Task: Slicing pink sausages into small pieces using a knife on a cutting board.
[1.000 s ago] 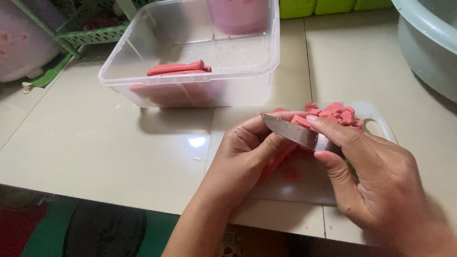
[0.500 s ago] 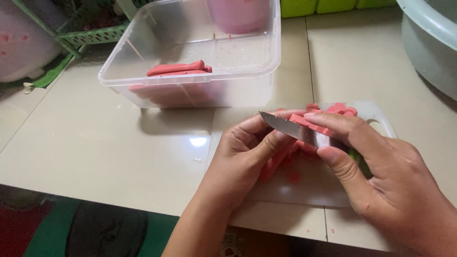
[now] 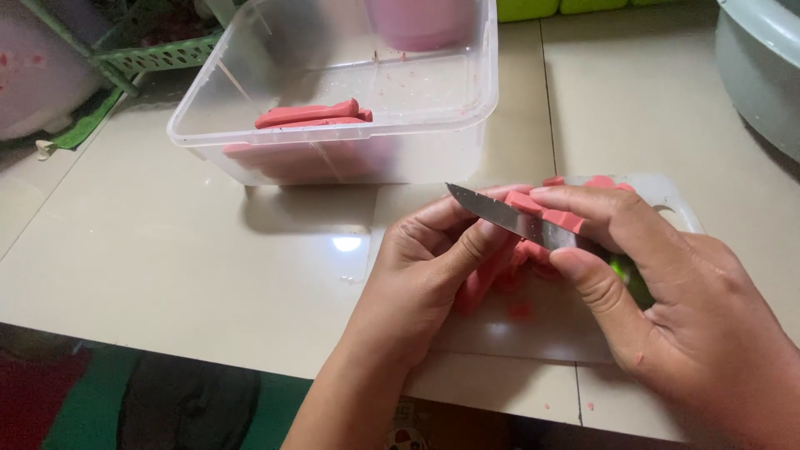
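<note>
We look down from a single camera worn on the head, tilted forward and steeply downward over the pale tiled countertop [image 3: 167,275], whose near edge runs across the bottom of the view. We sit close: the left hand [image 3: 425,267] and the right hand [image 3: 675,292] fill the lower right, while the clear rectangular plastic tub [image 3: 417,158] lies just beyond them at the top. With one view only, we share nothing with another.

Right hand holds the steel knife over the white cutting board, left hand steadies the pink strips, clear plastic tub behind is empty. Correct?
Not quite: the head view shows the clear plastic tub holds pink strips. Otherwise right: right hand holds the steel knife over the white cutting board, left hand steadies pink pieces.
</note>
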